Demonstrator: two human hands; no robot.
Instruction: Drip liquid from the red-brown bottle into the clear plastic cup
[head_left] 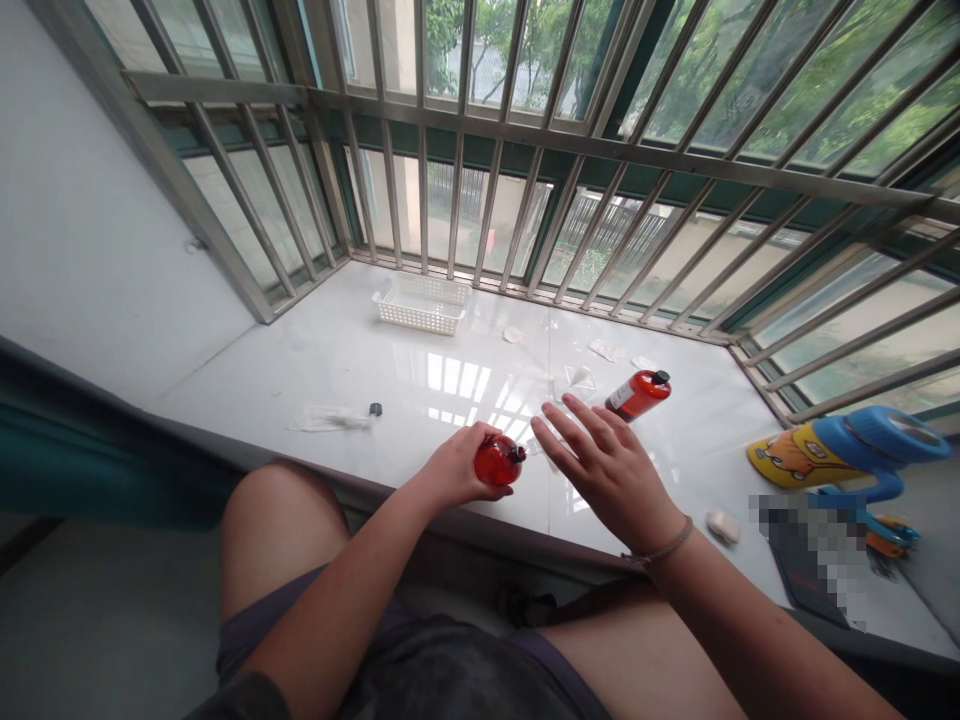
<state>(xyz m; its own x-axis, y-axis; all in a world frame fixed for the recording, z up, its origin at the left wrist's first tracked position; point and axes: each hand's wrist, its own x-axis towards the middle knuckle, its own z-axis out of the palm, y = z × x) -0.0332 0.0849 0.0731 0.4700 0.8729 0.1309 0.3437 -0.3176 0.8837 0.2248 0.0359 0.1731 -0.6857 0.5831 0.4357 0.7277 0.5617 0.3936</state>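
Head camera, looking down over the person's bare knees at a glossy white window ledge (337, 350) set behind metal security bars (525, 150), with green trees beyond.

The left hand (450, 468) is closed around a small round red bottle (496, 460), gripping it at the near edge of the ledge, its dark neck pointing right. The right hand (609, 462) is open and holds nothing, fingers spread flat and reaching forward just beside the small bottle (a thin band circles the wrist). Whether the fingertips touch the ledge cannot be told.

Just beyond the right hand lies a larger red bottle (637, 393) on its side, with a white label and a black cap pointing right. Near it are scraps of clear wrapping (577, 378).

Further back, against the bars, sits a white plastic basket (421, 302). To the left lie a crumpled clear wrapper (330, 418) and, just beside it, a small dark cap (375, 409).

At the far right rests a blue and yellow toy (840, 452), and a small white lump (724, 525) lies near the right wrist.
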